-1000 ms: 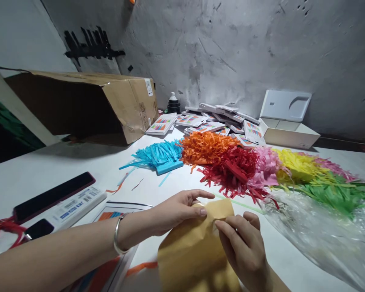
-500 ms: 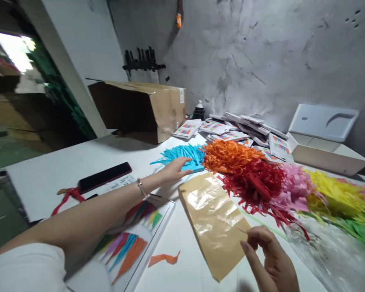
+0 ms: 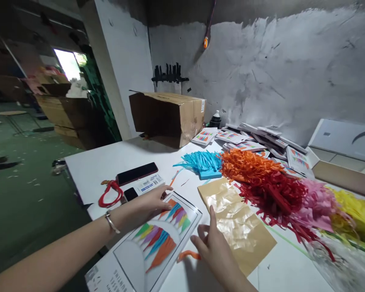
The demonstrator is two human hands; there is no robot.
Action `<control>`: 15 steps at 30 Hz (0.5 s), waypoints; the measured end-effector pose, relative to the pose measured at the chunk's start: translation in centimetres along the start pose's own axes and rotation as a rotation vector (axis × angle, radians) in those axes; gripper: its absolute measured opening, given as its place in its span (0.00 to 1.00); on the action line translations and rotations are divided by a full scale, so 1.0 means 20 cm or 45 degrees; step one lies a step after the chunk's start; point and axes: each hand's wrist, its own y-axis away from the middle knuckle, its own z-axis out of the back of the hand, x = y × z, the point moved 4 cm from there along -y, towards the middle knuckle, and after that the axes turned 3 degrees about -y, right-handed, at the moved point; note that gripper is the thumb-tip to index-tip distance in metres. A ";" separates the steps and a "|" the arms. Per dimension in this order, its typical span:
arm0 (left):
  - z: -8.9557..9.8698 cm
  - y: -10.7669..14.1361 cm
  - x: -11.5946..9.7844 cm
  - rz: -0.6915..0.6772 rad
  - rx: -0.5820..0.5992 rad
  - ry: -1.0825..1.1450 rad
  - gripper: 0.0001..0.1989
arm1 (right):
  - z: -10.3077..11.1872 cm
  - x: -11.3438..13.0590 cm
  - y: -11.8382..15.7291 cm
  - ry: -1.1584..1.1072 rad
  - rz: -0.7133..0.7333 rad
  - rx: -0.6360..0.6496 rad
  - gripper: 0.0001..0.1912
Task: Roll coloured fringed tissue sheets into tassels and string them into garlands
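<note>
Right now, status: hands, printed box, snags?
Left hand at printed box, grip unclear. Box picture side up. Right hand open near brown sheet. Possible snag: orange strip beside box.

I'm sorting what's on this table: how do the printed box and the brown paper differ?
Look: the printed box is white with a coloured tassel picture, while the brown paper has no visible print.
Surface: the printed box looks smooth; the brown paper is creased and glossy.
Hands: the left hand is at the printed box's edge; the brown paper is beside the right hand, contact unclear.
Shared: both have straight edges.
</note>
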 end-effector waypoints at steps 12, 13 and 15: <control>-0.12 0.48 -0.22 -0.347 -0.056 0.737 0.35 | 0.17 0.13 0.25 -0.746 0.269 -0.529 0.45; -0.16 0.53 -0.25 -0.417 -0.055 0.756 0.35 | 0.19 0.16 0.30 -0.777 0.304 -0.543 0.43; -0.22 0.63 -0.30 -0.589 -0.043 0.785 0.33 | 0.23 0.20 0.42 -0.763 0.380 -0.589 0.41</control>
